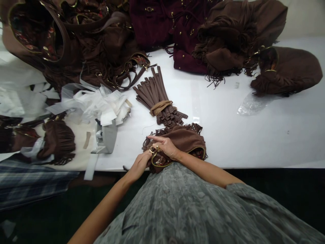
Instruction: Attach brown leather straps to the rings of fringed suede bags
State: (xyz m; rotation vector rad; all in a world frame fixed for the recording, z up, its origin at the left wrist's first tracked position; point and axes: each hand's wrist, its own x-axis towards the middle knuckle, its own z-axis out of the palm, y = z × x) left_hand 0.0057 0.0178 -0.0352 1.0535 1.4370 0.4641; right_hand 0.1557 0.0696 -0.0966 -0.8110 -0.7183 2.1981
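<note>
Bag (pixel 184 138) surf. matt, suede-like

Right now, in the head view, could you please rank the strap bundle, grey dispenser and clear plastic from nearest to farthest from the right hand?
From the right hand:
1. Strap bundle, just beyond it.
2. Grey dispenser, to the left.
3. Clear plastic, beyond, to the right.

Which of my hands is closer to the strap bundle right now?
Right. Your right hand is over the brown bag, just short of the strap bundle; your left hand is at the bag's left side, farther from the bundle.
</note>
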